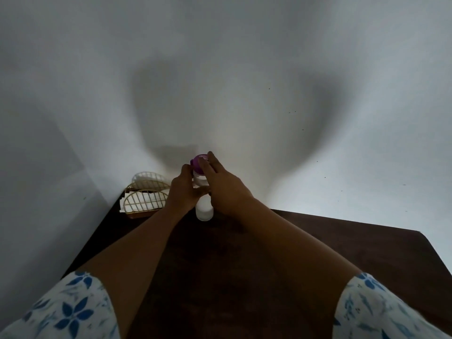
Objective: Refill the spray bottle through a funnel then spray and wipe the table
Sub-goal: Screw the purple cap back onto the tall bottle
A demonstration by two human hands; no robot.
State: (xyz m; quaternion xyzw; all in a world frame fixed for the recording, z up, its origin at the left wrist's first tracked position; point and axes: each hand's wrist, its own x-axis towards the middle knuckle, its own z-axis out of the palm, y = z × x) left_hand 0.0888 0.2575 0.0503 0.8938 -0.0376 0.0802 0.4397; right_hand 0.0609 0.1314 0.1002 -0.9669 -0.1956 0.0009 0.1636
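A white spray bottle [204, 211] with a purple spray head [198, 159] stands upright at the far edge of the dark wooden table [318, 253], close to the wall. My left hand [183, 189] grips the bottle's upper body from the left. My right hand [220, 182] reaches in from the right, its fingers lying over the purple head and its thumb across the bottle's neck. The bottle's middle is hidden behind both hands. No funnel shows in the view.
A gold wire napkin holder [144, 199] with white napkins sits at the table's far left corner, just left of my left hand. A white wall rises right behind the table. The table's right corner is rounded.
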